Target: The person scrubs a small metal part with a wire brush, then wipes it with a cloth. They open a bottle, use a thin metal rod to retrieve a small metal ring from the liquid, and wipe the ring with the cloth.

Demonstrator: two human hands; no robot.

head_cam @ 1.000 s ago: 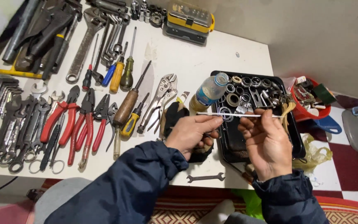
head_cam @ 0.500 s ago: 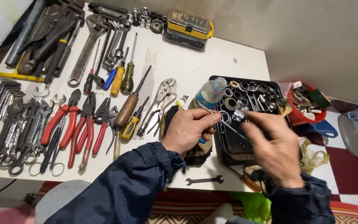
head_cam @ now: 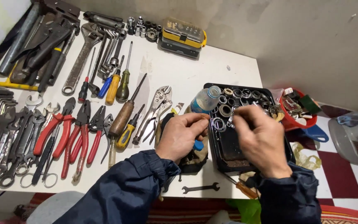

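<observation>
The right hand [head_cam: 258, 139] hovers over the black tray [head_cam: 228, 159], its fingers curled and pinched together above the metal rings [head_cam: 224, 110]; what they pinch is too small to tell. The left hand [head_cam: 182, 135] rests just left of the tray, closed loosely, with its fingertips at the tray's left rim. A clear plastic bottle [head_cam: 205, 99] lies at the tray's far left corner. The tray sits at the right edge of the white counter [head_cam: 187, 74], and its near half is bare. Behind the tray the counter surface is free up to the wall. Left of the tray lie locking pliers [head_cam: 158, 105], screwdrivers [head_cam: 123, 116] and red-handled pliers [head_cam: 71, 132], close together. Near the front edge, before the tray, lies a small wrench [head_cam: 200, 188]. Right of the tray, off the counter, stands a red bucket [head_cam: 297, 114].
</observation>
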